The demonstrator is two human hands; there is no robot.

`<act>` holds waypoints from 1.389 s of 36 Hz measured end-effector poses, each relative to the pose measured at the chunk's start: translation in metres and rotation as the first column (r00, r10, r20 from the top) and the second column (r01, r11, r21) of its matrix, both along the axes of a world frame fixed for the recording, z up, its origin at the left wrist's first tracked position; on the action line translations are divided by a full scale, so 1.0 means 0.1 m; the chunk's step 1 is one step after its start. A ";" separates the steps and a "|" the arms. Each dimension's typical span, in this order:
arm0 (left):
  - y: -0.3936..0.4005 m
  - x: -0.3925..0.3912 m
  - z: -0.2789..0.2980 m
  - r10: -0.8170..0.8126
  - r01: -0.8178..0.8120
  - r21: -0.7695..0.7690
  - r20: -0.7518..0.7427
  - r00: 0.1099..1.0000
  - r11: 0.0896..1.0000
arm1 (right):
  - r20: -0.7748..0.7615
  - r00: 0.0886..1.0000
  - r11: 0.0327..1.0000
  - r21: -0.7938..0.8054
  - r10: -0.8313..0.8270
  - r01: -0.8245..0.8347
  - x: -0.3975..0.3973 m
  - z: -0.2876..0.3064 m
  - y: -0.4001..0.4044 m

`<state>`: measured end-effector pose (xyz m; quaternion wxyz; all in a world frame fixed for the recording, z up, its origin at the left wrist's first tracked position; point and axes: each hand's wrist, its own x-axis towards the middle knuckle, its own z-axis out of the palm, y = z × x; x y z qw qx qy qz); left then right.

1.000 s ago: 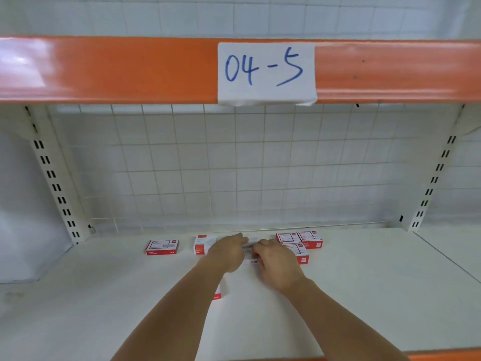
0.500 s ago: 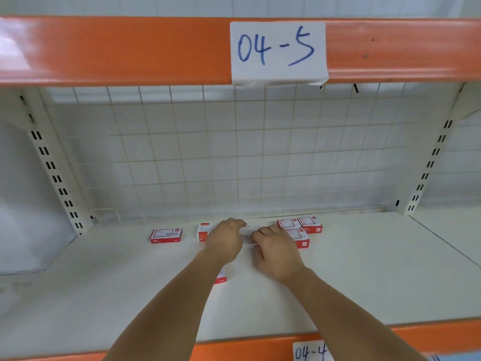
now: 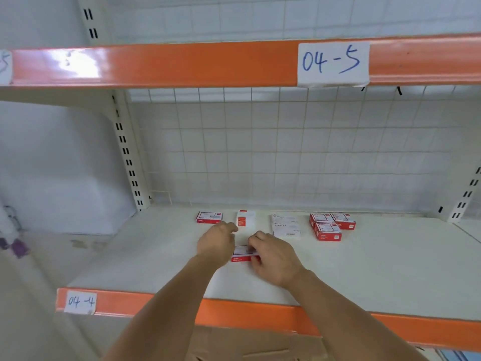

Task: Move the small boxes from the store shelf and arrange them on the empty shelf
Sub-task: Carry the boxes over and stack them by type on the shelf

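Small red-and-white boxes lie on the white shelf (image 3: 364,269) labelled 04-4. One box (image 3: 243,254) lies nearer the front, between my hands. My right hand (image 3: 273,256) pinches its right end with curled fingers. My left hand (image 3: 216,242) hovers over its left end, which it hides, with its fingers loosely curled. Along the back stand a lone flat box (image 3: 209,217), a box on its end (image 3: 244,218), two white staple boxes (image 3: 285,225) and three red boxes (image 3: 329,225) together.
An orange beam (image 3: 182,63) with a 04-5 label crosses overhead. A wire grid (image 3: 286,152) backs the shelf, and slotted uprights (image 3: 127,157) stand at both sides. Cardboard (image 3: 247,345) shows below the shelf's orange front edge (image 3: 234,311).
Both hands have drawn back from the white boxes at the rear to the box nearer the front. The view has swung left and down, showing the shelf's front edge.
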<state>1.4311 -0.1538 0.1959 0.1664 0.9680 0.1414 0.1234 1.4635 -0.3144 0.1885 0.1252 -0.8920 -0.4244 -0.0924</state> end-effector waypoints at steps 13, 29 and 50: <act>0.32 -0.43 -0.03 -0.051 0.052 0.018 -0.023 0.998 0.998 | -0.073 0.996 0.998 -0.009 -0.057 0.056 -0.18 0.03 0.50; 1.16 -0.13 -0.15 -0.158 0.158 0.037 -0.006 0.987 0.987 | -0.038 0.975 0.976 -0.008 -0.217 0.217 -0.17 -0.03 1.19; 1.29 0.13 -0.24 -0.166 0.166 0.009 0.086 0.982 0.986 | 0.052 0.967 0.968 0.019 -0.251 0.251 -0.01 -0.06 1.36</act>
